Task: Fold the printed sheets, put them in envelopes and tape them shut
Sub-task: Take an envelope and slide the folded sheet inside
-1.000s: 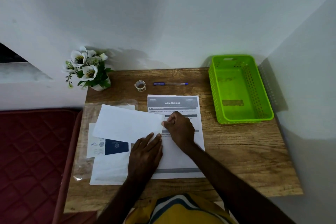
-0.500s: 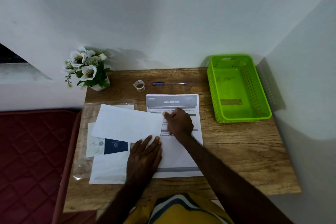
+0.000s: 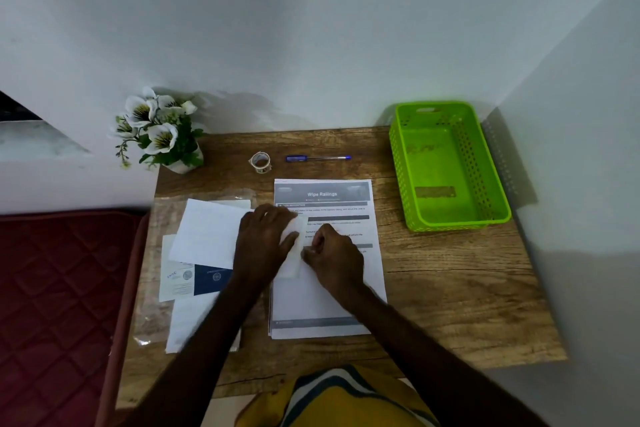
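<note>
White envelope: left-centre of table, overlapping printed sheets. My left hand lies flat on its right end, fingers straight; my right hand, fingers curled, pinches its flap edge. Tape roll: back edge.

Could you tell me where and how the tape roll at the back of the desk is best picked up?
The tape roll seems to lie flat, hole upward, clear of the pen. Probably come from above and pinch its ring wall, one finger inside the hole.

One pen, one tape roll, perhaps three envelopes (stacked).
</note>
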Demonstrator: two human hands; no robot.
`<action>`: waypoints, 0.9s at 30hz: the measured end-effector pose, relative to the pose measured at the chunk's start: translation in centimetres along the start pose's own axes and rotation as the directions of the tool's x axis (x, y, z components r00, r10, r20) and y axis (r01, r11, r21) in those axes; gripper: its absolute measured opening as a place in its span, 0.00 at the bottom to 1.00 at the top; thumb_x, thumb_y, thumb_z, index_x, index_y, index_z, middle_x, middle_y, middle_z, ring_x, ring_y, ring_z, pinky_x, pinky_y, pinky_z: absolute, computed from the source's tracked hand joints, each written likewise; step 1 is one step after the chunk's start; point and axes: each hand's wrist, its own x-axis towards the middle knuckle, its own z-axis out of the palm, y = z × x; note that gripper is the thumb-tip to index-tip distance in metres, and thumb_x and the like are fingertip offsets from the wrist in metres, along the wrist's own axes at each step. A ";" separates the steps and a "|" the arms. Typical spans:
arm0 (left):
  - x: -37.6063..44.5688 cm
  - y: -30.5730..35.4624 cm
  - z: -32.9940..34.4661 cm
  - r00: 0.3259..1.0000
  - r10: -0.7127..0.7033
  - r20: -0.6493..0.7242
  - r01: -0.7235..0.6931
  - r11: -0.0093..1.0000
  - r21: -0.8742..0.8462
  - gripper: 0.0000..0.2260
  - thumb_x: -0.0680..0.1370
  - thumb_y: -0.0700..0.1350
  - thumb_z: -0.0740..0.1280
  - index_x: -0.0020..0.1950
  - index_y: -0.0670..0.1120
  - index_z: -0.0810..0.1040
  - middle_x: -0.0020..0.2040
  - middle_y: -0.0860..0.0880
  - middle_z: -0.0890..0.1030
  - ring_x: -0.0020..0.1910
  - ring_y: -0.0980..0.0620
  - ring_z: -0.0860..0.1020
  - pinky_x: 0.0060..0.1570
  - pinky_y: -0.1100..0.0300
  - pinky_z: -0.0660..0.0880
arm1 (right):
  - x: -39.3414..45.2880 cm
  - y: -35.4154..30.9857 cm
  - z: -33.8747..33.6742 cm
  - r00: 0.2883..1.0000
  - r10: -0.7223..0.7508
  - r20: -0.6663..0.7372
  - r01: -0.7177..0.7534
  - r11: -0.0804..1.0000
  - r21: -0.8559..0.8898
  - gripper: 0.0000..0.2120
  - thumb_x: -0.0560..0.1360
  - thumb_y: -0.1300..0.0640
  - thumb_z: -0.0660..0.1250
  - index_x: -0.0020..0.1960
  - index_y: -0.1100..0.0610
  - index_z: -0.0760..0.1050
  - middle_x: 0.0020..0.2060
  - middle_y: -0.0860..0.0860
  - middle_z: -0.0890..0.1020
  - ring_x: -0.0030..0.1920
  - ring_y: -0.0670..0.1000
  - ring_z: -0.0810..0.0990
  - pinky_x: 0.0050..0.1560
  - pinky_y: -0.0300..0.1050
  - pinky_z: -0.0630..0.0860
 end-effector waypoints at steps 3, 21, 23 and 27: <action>2.1 -0.9 -0.1 0.991 -0.022 0.129 0.015 0.998 0.057 0.20 0.80 0.56 0.68 0.68 0.48 0.78 0.68 0.46 0.77 0.70 0.43 0.71 0.72 0.45 0.63 | 0.1 0.0 0.2 1.000 0.012 -0.011 -0.013 1.000 -0.005 0.09 0.74 0.49 0.73 0.44 0.49 0.73 0.39 0.46 0.81 0.40 0.48 0.79 0.34 0.39 0.66; 5.1 -0.9 -2.7 0.995 0.016 0.099 0.001 0.987 -0.162 0.08 0.78 0.58 0.71 0.50 0.57 0.86 0.53 0.62 0.83 0.61 0.58 0.69 0.65 0.53 0.52 | 1.8 -0.8 -1.4 0.996 -0.084 0.026 0.076 0.970 0.229 0.19 0.83 0.42 0.61 0.57 0.54 0.83 0.51 0.52 0.84 0.50 0.53 0.81 0.50 0.48 0.77; 5.8 -0.6 -3.6 0.996 0.048 0.080 -0.026 0.965 -0.260 0.07 0.77 0.55 0.73 0.49 0.55 0.88 0.50 0.60 0.85 0.52 0.65 0.71 0.59 0.60 0.56 | 2.2 -1.1 -1.7 0.994 -0.083 0.066 0.057 0.944 0.326 0.19 0.84 0.44 0.61 0.52 0.58 0.83 0.49 0.54 0.83 0.50 0.53 0.80 0.52 0.53 0.78; 7.0 0.2 -5.4 0.998 0.005 0.069 0.011 0.971 -0.238 0.08 0.78 0.54 0.72 0.51 0.52 0.88 0.51 0.53 0.87 0.56 0.54 0.80 0.68 0.42 0.66 | 2.0 -0.7 -1.8 0.991 -0.123 0.051 0.089 0.896 0.436 0.14 0.83 0.52 0.66 0.52 0.62 0.83 0.50 0.57 0.85 0.52 0.54 0.81 0.57 0.55 0.78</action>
